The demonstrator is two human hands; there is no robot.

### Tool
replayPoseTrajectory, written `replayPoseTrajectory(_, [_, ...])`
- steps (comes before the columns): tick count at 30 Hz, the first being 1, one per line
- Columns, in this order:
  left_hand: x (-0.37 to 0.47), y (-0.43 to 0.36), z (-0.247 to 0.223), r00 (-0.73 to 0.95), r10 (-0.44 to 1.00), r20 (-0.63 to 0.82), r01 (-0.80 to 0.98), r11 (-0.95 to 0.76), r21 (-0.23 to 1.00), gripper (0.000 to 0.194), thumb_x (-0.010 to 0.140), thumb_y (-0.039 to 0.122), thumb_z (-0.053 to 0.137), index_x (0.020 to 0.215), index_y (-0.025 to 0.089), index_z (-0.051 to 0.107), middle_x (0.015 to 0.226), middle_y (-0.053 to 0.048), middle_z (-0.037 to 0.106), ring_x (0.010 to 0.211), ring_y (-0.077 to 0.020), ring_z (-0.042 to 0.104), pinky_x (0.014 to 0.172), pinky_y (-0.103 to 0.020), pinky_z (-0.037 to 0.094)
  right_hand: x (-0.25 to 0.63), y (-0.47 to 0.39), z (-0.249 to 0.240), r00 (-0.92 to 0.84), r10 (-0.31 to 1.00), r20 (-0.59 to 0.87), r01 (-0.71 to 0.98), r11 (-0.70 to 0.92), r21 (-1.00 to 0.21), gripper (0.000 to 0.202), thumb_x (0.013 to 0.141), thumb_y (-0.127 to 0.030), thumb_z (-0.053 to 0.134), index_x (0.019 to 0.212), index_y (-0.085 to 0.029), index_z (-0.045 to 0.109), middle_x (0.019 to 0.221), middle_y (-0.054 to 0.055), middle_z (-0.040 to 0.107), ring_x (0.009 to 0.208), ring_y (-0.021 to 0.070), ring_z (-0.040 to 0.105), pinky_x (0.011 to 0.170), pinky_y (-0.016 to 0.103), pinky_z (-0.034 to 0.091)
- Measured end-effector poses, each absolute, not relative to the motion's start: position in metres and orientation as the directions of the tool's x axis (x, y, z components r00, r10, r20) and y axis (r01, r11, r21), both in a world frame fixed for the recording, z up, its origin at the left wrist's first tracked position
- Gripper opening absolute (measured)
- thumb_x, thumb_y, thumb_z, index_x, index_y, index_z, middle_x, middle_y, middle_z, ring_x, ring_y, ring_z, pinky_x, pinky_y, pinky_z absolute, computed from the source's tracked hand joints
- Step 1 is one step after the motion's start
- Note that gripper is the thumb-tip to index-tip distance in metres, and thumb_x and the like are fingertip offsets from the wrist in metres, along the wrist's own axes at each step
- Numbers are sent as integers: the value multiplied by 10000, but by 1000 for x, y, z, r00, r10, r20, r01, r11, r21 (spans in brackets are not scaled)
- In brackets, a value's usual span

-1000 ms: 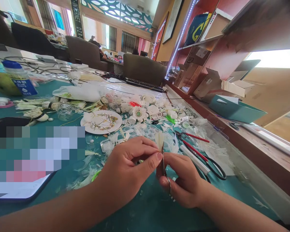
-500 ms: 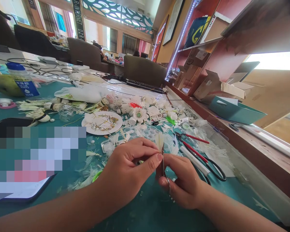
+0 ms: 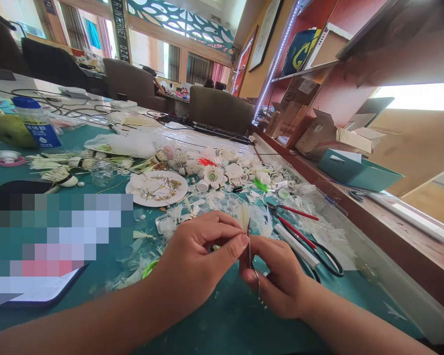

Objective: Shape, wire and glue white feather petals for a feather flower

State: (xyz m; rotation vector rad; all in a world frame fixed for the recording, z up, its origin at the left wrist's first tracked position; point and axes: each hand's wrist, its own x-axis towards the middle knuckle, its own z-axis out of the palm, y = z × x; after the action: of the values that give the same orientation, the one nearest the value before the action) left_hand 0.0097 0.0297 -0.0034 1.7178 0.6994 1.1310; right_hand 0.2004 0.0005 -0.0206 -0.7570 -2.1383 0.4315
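My left hand (image 3: 203, 251) pinches the base of a pale feather (image 3: 242, 216) between thumb and forefinger, and the feather stands upright above the fingertips. Small metal scissors (image 3: 248, 246) are in my right hand (image 3: 277, 276), with fingers curled round the handles. Their blades point up beside the feather, close to my left fingertips. Whether the blades touch the feather is hard to tell. Both hands are close together over the green mat (image 3: 222, 320).
Behind the hands lie a white plate (image 3: 156, 197) with thin wires and a pile of shuttlecocks (image 3: 212, 175). Red-handled pliers (image 3: 296, 229) and black-handled scissors (image 3: 331, 259) lie at right. A glue bottle (image 3: 42, 130) stands back left; a tablet (image 3: 52, 291) lies front left.
Both hands keep nearly the same pose. The scissor blades look slightly closer together beside the feather, and the view has shifted a little.
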Motion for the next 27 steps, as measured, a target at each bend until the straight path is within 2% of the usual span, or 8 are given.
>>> replayPoseTrajectory(15, [10,28,0,430,821,375,-46,-395,917,258,909,181,639,695,210,781,789,7,678,738,-125,635,663,-234,498,201,1,-22,-482,650,588,376,759,-531,301,1055,-445,474,873,-210,526,687,-4,574,583,122,502,554,238,417])
replayPoseTrajectory(27, [9,29,-3,440,807,393,-23,-427,904,274,928,154,627,715,225,784,802,23,675,771,-119,635,696,-233,494,200,0,-22,-475,655,588,373,755,-540,340,1054,-481,463,875,-204,546,711,8,591,606,124,544,568,229,440])
